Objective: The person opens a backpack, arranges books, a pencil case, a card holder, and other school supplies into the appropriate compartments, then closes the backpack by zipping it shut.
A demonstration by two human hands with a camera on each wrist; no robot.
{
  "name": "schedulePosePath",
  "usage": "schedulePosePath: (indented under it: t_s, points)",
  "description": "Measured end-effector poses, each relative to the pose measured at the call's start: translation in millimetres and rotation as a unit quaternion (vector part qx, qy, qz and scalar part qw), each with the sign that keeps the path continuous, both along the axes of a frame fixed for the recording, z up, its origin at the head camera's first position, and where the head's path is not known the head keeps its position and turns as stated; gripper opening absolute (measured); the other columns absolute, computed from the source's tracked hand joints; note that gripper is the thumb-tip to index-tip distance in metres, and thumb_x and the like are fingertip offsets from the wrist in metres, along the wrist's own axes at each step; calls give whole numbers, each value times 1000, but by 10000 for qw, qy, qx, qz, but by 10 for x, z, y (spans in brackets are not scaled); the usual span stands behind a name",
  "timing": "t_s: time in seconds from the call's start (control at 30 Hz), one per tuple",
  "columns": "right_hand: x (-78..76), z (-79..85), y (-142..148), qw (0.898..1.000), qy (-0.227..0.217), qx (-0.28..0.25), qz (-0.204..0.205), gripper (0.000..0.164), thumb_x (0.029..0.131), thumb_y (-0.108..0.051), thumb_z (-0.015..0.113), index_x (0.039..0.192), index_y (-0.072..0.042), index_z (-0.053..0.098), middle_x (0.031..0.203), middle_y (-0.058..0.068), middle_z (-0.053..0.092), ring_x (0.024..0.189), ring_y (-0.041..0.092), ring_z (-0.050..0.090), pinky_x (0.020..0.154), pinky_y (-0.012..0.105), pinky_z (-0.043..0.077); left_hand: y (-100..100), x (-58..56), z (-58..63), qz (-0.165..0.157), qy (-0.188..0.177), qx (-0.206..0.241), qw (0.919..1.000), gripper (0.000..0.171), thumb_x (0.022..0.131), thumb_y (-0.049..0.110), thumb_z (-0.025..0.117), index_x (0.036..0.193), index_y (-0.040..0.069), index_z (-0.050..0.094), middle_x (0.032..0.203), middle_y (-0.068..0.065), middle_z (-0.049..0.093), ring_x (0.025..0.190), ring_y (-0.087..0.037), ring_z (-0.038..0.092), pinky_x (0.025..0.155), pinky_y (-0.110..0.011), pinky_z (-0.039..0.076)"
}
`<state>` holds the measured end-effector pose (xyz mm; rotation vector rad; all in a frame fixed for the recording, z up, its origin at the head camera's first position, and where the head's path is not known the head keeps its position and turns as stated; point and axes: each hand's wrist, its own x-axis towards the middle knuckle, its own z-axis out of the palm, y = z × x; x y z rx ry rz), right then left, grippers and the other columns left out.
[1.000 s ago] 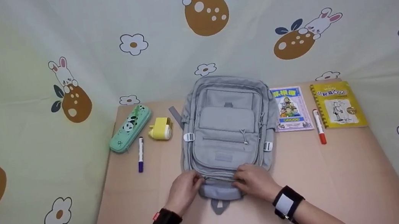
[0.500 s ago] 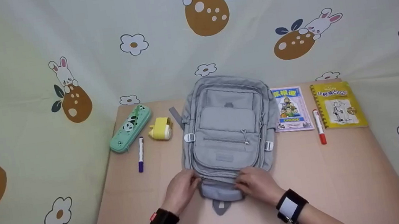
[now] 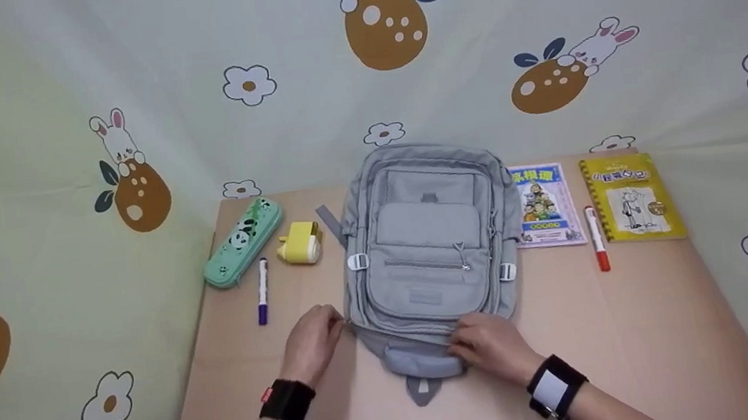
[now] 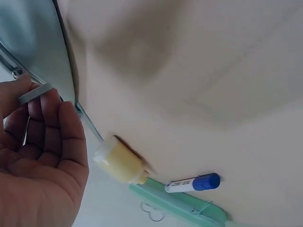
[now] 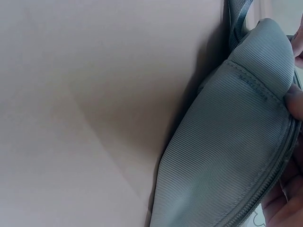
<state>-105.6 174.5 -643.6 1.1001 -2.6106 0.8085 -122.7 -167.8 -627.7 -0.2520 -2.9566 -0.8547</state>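
Observation:
A grey backpack (image 3: 427, 232) lies front side up on the table, its padded handle (image 3: 423, 362) toward the person. My left hand (image 3: 312, 344) is at the bag's near left corner. Its thumb and fingers pinch the zipper pull (image 4: 35, 93), a flat grey tab seen in the left wrist view. From the slider (image 4: 17, 73) the zipper track runs along the bag's edge. My right hand (image 3: 497, 345) pinches the fabric edge beside the handle. In the right wrist view, fingers (image 5: 284, 205) show at the right edge, partly cut off by the frame.
Left of the bag lie a green panda pencil case (image 3: 245, 243), a yellow pencil sharpener-like object (image 3: 300, 243) and a purple-capped marker (image 3: 262, 291). A comic-style book (image 3: 547, 205), a red-capped marker (image 3: 597, 238) and a yellow spiral notebook (image 3: 635, 199) lie right.
My left hand has moved left and slightly away from the person, drawing the zipper pull around the bag's near left corner. My right hand has shifted slightly right, still gripping the edge.

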Motion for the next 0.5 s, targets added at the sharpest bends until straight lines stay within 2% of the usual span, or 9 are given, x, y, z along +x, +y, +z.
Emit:
schedulePosePath:
  t_s: [0.33, 0.5]
  points:
    - [-36, -4, 20, 9993, -282, 120, -195, 9, 86, -23, 83, 89, -19, 77, 85, -10, 66, 77, 8, 62, 69, 29, 53, 23, -58, -9, 116, -196, 57, 9997, 6, 94, 10, 73, 92, 12, 68, 85, 2, 62, 79, -16, 61, 73, -37, 52]
    - [-65, 23, -8, 9965, -732, 228, -330, 10, 87, -28, 82, 91, -19, 78, 86, -12, 64, 78, 7, 60, 68, 27, 52, 41, -61, -7, 136, -197, 121, 9996, 6, 94, 10, 73, 91, 12, 68, 83, 3, 61, 77, -15, 59, 71, -37, 51]
